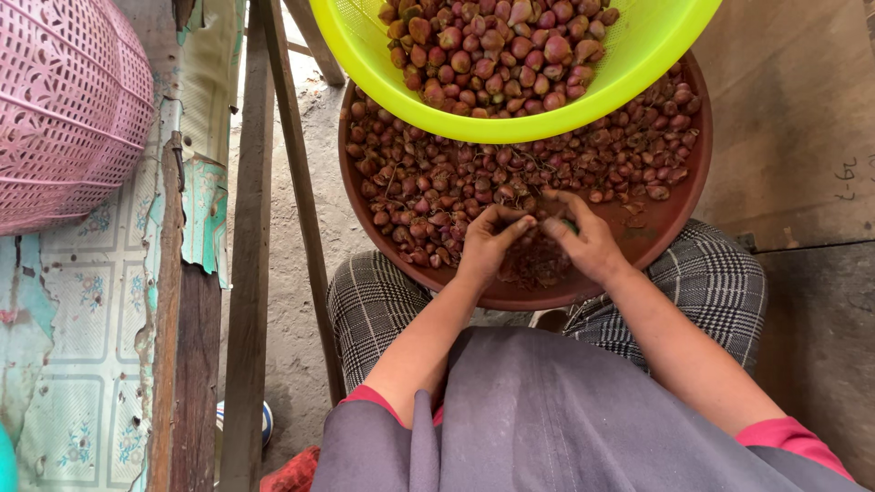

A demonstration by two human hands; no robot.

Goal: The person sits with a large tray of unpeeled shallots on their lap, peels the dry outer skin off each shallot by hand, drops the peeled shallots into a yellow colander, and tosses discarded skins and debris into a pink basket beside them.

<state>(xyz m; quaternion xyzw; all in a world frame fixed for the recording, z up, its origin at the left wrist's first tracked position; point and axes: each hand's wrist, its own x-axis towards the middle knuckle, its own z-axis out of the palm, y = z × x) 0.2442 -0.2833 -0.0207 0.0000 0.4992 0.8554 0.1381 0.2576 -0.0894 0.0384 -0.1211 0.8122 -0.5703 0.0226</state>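
Shallots (428, 187): small, round to oval, reddish-brown, papery dry skins, stringy roots; heaped in a wide round brown tray (679, 214) resting on the person's checked-trousered knees. Left hand (486, 244): at near centre of tray, fingers curled inward, pinching a shallot. Right hand (583, 239): just beside it, fingers bent and close together over the same spot; what they grip cannot be told. Yellow-green plastic basket (638, 68): far side, overlapping the tray, smooth rim, holding peeled, glossier pink-purple shallots (497, 46). Pink perforated plastic basket (64, 109): far left, lattice-patterned.
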